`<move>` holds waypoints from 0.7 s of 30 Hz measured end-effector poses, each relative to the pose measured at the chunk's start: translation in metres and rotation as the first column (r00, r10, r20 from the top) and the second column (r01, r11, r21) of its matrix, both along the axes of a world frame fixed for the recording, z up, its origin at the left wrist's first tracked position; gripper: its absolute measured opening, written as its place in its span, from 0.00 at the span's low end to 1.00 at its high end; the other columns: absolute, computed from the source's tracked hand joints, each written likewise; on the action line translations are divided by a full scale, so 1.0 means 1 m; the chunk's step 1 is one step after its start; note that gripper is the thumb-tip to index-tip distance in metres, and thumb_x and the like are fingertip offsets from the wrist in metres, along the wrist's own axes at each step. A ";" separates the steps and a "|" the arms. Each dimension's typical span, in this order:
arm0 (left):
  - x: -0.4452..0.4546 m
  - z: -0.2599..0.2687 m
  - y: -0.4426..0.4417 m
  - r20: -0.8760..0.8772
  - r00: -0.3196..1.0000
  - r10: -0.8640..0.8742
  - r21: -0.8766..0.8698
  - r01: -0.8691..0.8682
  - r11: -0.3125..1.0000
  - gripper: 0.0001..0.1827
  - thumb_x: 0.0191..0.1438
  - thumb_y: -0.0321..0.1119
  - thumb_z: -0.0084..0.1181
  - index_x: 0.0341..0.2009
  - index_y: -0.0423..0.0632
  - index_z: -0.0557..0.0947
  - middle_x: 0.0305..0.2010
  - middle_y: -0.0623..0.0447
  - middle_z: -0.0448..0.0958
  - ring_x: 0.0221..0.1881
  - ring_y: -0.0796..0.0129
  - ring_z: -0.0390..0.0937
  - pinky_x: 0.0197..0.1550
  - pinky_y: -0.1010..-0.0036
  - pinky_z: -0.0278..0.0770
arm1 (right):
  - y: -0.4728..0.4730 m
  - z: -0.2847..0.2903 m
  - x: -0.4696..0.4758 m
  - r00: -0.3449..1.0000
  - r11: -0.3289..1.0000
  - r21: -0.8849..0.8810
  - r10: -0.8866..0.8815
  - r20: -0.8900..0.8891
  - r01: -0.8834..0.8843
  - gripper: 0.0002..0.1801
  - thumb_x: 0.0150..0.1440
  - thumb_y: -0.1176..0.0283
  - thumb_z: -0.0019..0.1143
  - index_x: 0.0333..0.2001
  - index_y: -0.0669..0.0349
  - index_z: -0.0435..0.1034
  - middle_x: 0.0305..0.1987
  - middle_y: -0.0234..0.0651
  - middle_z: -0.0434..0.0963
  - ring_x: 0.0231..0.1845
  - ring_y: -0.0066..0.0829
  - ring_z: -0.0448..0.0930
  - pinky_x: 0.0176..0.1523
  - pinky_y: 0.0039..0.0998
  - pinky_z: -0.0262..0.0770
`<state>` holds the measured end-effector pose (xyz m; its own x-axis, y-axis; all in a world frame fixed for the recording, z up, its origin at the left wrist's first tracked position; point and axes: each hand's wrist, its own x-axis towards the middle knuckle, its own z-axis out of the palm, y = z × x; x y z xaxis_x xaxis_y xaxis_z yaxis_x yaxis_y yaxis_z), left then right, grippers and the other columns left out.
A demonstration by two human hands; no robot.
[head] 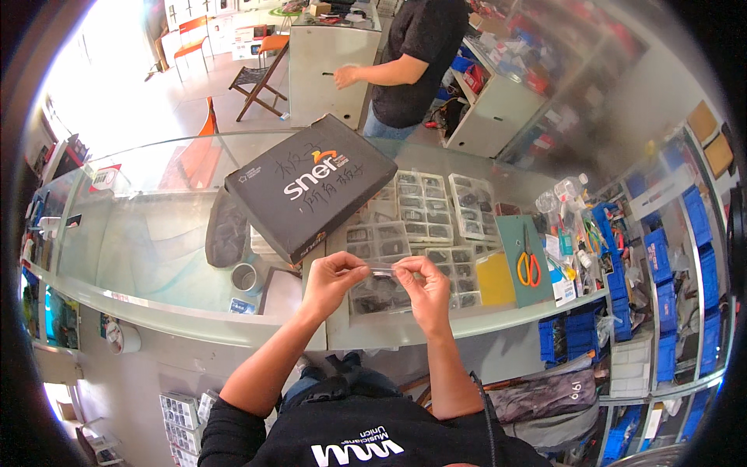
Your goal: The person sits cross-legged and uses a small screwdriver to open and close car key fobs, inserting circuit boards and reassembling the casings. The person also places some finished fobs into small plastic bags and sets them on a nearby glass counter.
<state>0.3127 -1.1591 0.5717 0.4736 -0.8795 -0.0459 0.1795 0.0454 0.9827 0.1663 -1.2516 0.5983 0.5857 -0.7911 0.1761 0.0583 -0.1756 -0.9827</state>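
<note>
Between the fingertips of both hands, above the glass counter, stretches a small clear piece (pixel 382 271), apparently thin plastic with a dark line along it; its exact kind cannot be made out. My left hand (pixel 331 283) pinches one end, and my right hand (pixel 426 292) pinches the other. Beyond my left hand a large black cardboard box (pixel 315 181) with printed and handwritten writing lies tilted across the countertop. Under and behind my hands are clear compartment boxes (pixel 423 204) filled with small dark parts.
Orange-handled scissors (pixel 529 268) lie on a green board (pixel 508 239) beside a yellow sheet (pixel 495 277). A grey cup (pixel 245 279) stands left. Blue parts bins (pixel 656 254) line the right side. Across the counter (pixel 146 233) stands a person (pixel 414 64) in black.
</note>
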 end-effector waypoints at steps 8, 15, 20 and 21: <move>0.002 -0.010 0.013 -0.007 0.994 -0.108 -0.016 0.108 0.994 0.11 0.50 0.32 0.54 0.37 0.39 0.76 0.34 0.54 0.75 0.37 0.75 0.70 0.42 0.79 0.67 | 0.008 -0.004 -0.002 0.999 0.999 0.045 0.003 0.044 -0.005 0.05 0.53 0.74 0.52 0.31 0.64 0.69 0.32 0.30 0.74 0.32 0.16 0.72 0.34 0.17 0.69; -0.025 0.000 0.013 -0.391 0.843 -0.369 0.025 0.410 0.912 0.24 0.51 0.39 0.54 0.49 0.38 0.67 0.41 0.47 0.72 0.39 0.67 0.73 0.43 0.72 0.74 | -0.002 -0.005 -0.009 0.957 0.839 0.538 -0.217 0.194 0.081 0.05 0.53 0.70 0.51 0.33 0.57 0.67 0.37 0.33 0.76 0.37 0.20 0.75 0.33 0.25 0.76; -0.028 -0.013 0.008 -0.371 0.877 -0.305 0.075 0.355 0.932 0.13 0.55 0.35 0.49 0.37 0.36 0.74 0.29 0.48 0.76 0.27 0.71 0.74 0.34 0.76 0.75 | -0.007 -0.023 -0.029 0.922 0.815 0.570 -0.294 0.253 0.103 0.05 0.54 0.70 0.50 0.33 0.58 0.66 0.36 0.33 0.75 0.37 0.21 0.75 0.33 0.28 0.78; -0.029 -0.013 0.007 -0.359 0.882 -0.307 0.087 0.359 0.929 0.13 0.55 0.35 0.49 0.37 0.36 0.74 0.29 0.48 0.76 0.27 0.71 0.74 0.34 0.77 0.75 | -0.005 -0.027 -0.033 0.916 0.811 0.577 -0.300 0.267 0.098 0.05 0.54 0.70 0.50 0.33 0.58 0.66 0.35 0.32 0.75 0.37 0.21 0.75 0.33 0.28 0.78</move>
